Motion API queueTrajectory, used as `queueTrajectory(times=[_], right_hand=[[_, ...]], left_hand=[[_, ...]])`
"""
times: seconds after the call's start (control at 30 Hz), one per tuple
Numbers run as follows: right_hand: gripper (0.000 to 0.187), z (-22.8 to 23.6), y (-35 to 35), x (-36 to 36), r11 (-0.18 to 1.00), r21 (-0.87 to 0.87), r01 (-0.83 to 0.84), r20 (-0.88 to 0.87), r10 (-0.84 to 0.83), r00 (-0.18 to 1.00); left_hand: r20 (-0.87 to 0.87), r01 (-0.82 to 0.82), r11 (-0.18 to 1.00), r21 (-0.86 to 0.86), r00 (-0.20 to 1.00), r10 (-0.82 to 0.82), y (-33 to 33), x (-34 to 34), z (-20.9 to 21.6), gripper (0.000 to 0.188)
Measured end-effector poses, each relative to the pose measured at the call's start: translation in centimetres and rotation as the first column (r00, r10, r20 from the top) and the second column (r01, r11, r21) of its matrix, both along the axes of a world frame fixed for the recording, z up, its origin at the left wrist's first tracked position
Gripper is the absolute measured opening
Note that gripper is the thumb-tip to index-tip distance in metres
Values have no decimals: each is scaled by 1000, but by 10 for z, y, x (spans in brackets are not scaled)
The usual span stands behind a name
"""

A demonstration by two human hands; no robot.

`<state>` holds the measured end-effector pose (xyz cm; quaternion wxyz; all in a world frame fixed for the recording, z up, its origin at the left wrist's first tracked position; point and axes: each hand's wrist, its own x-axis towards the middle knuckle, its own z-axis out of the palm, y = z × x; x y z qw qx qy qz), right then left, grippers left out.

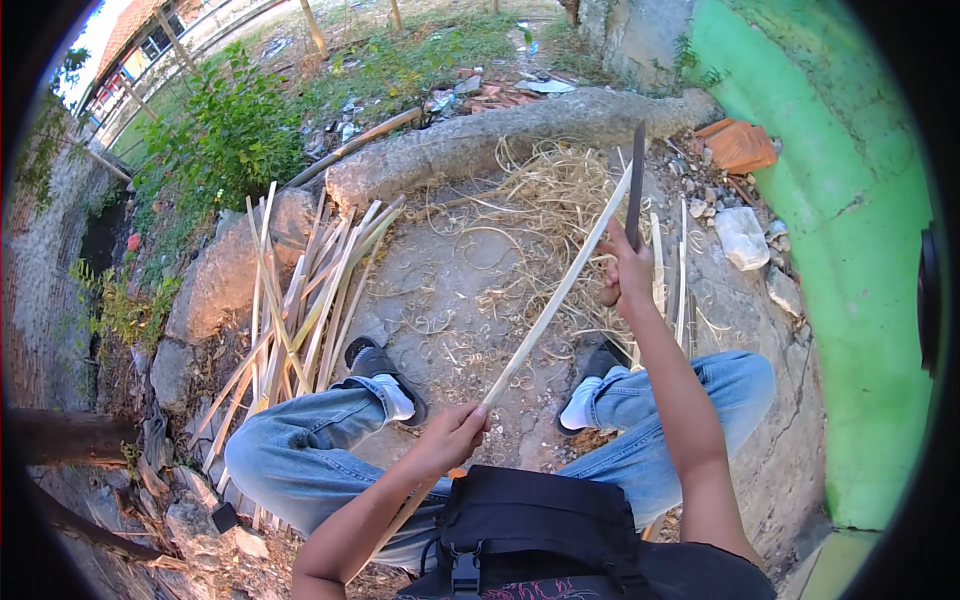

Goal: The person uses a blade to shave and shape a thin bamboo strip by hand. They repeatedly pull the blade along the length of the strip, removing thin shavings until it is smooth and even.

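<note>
My left hand (452, 438) is closed around a long pale strip of bamboo or wood (548, 316) near my lap. The strip slants up and away to the right, and its lower end passes under my left forearm. In my right hand (630, 275) is a long knife with a dark blade (636, 185), its tip pointing away from me. A bit of the wooden handle shows below the fingers. Blade and strip lie side by side close to my right hand; whether they touch I cannot tell.
A bundle of split strips (310, 300) lies by my left knee. Curled shavings (540, 215) heap up ahead. Several strips (682, 270) lie beyond my right knee. A rough concrete kerb (450, 145) runs across the back; a green wall (855, 300) stands to the right, near a white block (741, 238).
</note>
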<state>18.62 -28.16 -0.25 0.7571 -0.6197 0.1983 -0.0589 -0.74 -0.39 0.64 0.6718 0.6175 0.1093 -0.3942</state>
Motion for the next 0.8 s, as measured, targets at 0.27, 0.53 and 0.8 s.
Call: queueTrajectory(times=[0.27, 0.53, 0.8], right_hand=[[49, 19, 41, -38, 954, 84, -289, 10, 289, 957], [66, 15, 97, -103, 783, -76, -617, 124, 621, 774], [57, 48, 64, -100, 507, -596, -623, -50, 751, 659]], left_hand=[[364, 69, 941, 332, 911, -195, 10, 7, -12, 42], [173, -161, 969, -186, 966, 193, -6, 31, 17, 37], [115, -205, 976, -73, 970, 212, 7, 30, 14, 47]])
